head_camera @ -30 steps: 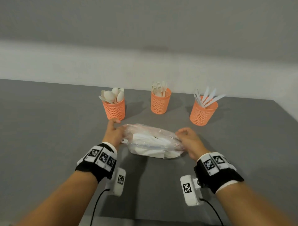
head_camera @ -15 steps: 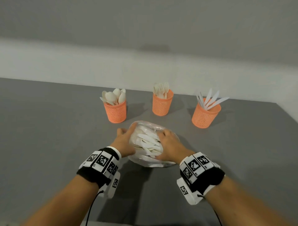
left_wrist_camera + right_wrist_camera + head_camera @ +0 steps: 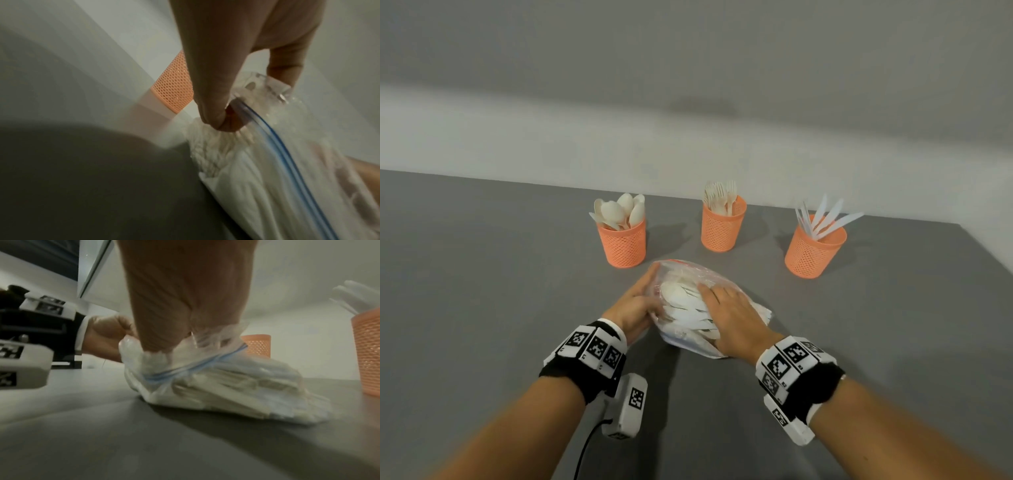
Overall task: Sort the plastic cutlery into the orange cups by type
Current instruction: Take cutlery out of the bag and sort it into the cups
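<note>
Step in hand, as I read it: getting the zip bag (image 3: 690,301) of unsorted white cutlery open. The bag lies on the grey bench (image 3: 482,291), just in front of the three orange cups; both hands are on it. Left hand (image 3: 635,305) pinches the bag's edge at the blue zip line, fingers (image 3: 216,113) curled onto the film. Right hand (image 3: 736,318) lies on top, fingers fairly straight, pressing; whether the fingertips hook any film I cannot tell. To do it well: keep the left pinch right at the zip strip, not on loose film lower down, which would only stretch. The right hand should take the opposite lip and peel sideways, low to the bench, so the contents don't spill. The bag is packed full and slippery, so open it only partway, then draw pieces out by type. Targets look unambiguous: spoon cup (image 3: 622,245) on the left, fork cup (image 3: 722,228) in the middle, knife cup (image 3: 813,253) on the right, each already holding some. View differences: only the left wrist view shows the pinch and the zip line clearly; the head view hides that contact behind the hand. The right wrist view shows the zip band wrapped across the bag and the bag's belly flat on the bench. Only the head view shows all three cups and their contents.
</note>
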The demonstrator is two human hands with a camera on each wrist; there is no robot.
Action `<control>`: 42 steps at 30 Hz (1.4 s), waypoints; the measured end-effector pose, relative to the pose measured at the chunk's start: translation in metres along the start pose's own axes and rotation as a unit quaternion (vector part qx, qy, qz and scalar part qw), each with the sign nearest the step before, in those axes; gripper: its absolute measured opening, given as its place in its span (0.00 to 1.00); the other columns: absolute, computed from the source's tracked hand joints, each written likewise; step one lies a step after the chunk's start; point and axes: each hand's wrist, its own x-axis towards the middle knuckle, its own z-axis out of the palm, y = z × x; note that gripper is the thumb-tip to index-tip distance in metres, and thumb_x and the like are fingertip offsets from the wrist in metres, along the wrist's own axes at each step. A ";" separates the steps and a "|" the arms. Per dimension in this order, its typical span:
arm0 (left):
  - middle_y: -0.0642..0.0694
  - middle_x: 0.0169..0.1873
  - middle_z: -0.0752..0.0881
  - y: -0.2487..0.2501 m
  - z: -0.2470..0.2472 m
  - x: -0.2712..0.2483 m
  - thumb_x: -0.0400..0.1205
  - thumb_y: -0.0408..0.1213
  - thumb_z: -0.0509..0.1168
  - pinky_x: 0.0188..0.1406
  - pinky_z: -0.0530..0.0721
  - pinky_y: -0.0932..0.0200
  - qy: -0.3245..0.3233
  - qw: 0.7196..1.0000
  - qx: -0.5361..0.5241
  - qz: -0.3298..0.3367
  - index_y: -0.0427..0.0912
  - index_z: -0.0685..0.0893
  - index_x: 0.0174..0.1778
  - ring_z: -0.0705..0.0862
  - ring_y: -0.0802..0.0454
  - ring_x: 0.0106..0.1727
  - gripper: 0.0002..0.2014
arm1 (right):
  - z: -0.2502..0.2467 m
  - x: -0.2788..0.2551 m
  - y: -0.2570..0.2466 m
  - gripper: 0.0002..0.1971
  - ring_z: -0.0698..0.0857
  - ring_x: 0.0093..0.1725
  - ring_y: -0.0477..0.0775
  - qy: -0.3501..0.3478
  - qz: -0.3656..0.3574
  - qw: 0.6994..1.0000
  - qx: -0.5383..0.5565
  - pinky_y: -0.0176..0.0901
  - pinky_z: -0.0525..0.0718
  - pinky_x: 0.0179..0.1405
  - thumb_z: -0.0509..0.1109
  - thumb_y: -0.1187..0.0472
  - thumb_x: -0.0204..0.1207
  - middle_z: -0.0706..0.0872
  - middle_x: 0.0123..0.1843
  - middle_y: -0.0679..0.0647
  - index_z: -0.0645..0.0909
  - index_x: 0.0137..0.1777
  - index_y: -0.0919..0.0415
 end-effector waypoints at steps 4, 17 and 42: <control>0.38 0.67 0.75 0.004 0.000 0.003 0.73 0.09 0.54 0.29 0.86 0.61 -0.006 0.999 0.041 -0.016 0.53 0.62 0.79 0.82 0.46 0.45 0.43 | 0.007 -0.001 -0.004 0.38 0.83 0.49 0.61 0.034 0.003 0.999 0.007 0.52 0.84 0.54 0.77 0.44 0.62 0.83 0.53 0.61 0.73 0.67 0.66; 0.35 0.62 0.78 0.007 -0.006 0.018 0.77 0.20 0.63 0.28 0.87 0.60 0.051 0.990 0.129 -0.024 0.49 0.73 0.68 0.82 0.46 0.39 0.26 | 0.009 0.003 -0.002 0.36 0.76 0.64 0.63 -0.005 0.031 0.999 0.028 0.54 0.72 0.67 0.72 0.54 0.71 0.78 0.67 0.60 0.62 0.77 0.60; 0.34 0.78 0.55 -0.018 0.036 0.026 0.82 0.58 0.54 0.76 0.64 0.48 -0.018 0.763 0.647 0.007 0.53 0.50 0.82 0.67 0.38 0.75 0.34 | -0.078 0.016 0.034 0.33 0.84 0.61 0.55 0.254 0.214 0.749 0.574 0.63 0.81 0.64 0.76 0.61 0.63 0.83 0.60 0.55 0.68 0.67 0.51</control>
